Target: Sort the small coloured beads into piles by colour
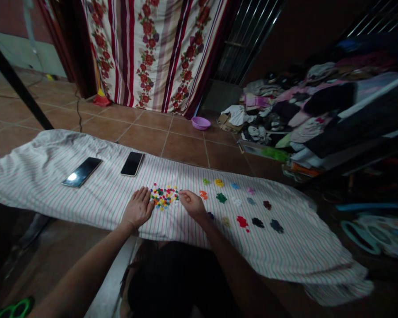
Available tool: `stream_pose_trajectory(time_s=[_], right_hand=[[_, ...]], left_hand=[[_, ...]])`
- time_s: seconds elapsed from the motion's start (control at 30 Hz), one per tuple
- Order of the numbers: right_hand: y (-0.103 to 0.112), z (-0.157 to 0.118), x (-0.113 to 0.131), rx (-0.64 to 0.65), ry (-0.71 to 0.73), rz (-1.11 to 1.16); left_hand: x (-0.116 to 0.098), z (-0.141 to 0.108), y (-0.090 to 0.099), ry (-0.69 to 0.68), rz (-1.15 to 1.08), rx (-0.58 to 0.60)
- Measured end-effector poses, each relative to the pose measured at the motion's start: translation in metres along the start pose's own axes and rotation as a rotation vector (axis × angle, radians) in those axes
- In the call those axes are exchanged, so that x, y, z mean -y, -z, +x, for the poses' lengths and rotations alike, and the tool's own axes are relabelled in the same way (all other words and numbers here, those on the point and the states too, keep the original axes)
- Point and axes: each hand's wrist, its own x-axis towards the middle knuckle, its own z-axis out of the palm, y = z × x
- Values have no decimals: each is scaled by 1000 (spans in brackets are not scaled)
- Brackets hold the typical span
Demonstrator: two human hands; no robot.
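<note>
A mixed pile of small coloured cubes, perhaps beads, is spread on the striped cloth. My left hand lies flat at the pile's left edge, fingers stretched out. On the opposite side, my right hand has its thumb and fingers curled into a pinch; whatever it may hold is too small to name. Single-colour heaps sit to the right, among them green pieces, orange pieces, red pieces and black pieces. A dark blue heap is partly hidden by my right wrist.
Two phones lie on the cloth, a larger phone and a smaller phone. Beyond the cloth's far edge are a purple basin on the tiled floor and a floral curtain. Piled clothes fill the right side.
</note>
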Motion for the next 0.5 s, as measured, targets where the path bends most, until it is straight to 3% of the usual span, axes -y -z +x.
stream_pose_trajectory(time_s=[0.17, 0.5], right_hand=[[-22, 20, 13, 26, 55, -245], [-45, 30, 26, 123, -109, -597]], left_hand=[[-1, 1, 2, 8, -6, -7], [-1, 0, -1, 7, -13, -30]])
